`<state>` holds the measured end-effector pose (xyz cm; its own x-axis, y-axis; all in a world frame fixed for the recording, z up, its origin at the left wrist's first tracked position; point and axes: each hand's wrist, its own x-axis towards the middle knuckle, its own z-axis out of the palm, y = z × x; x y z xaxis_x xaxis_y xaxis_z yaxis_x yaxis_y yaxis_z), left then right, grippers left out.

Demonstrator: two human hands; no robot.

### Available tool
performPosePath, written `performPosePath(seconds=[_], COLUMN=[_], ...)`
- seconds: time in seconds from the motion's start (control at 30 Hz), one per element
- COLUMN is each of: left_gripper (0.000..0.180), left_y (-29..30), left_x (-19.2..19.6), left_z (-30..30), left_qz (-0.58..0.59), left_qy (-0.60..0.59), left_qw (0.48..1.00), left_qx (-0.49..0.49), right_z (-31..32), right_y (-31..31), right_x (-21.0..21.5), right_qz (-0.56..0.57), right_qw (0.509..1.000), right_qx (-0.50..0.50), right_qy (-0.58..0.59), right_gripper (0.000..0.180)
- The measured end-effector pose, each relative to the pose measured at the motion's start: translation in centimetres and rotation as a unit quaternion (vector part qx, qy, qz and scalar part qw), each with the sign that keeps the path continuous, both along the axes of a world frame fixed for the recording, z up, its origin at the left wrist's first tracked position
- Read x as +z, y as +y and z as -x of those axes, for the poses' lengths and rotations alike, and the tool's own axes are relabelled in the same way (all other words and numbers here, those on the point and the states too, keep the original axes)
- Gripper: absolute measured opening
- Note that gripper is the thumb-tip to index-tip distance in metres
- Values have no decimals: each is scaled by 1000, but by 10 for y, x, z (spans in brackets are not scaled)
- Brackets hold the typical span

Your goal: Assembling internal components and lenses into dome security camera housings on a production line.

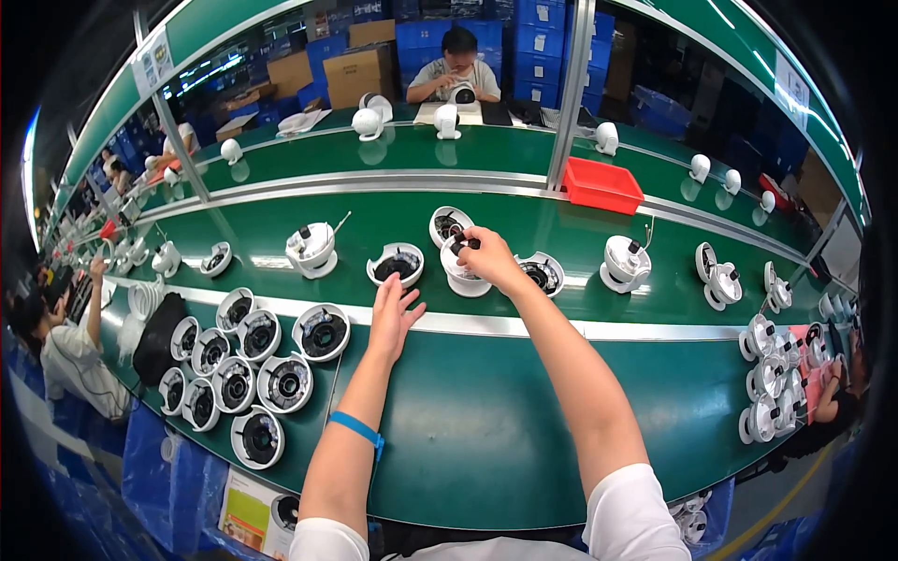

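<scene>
While a white camera unit (466, 282) is grasped from above by the right hand (490, 255), the left hand (391, 315) is held empty near a black-lined white cover (397, 266).

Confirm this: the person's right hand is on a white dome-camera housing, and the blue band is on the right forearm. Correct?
Not quite: the head view shows the blue band on the left forearm. The right hand is on a white dome-camera housing.

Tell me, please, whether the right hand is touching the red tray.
Apart: the head view shows green worktop plainly between the right hand and the red tray.
</scene>
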<state>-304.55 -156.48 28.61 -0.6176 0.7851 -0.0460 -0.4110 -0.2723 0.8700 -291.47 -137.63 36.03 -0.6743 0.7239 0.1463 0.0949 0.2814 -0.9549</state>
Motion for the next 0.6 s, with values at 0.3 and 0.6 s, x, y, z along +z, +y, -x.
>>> performPosePath(seconds=[0.3,0.6], left_gripper=[34,43], left_y=[-82,-65], left_x=[9,13], left_z=[-30,-65], left_qz=[56,33], left_qy=[39,-16], left_qw=[995,997], left_qx=[74,63], right_z=[-115,-130], right_y=[-49,-99], right_x=[6,-8], right_qz=[-290,-216], right_qw=[920,950], right_qx=[-106,33], right_qy=[-242,-224], right_gripper=[48,54])
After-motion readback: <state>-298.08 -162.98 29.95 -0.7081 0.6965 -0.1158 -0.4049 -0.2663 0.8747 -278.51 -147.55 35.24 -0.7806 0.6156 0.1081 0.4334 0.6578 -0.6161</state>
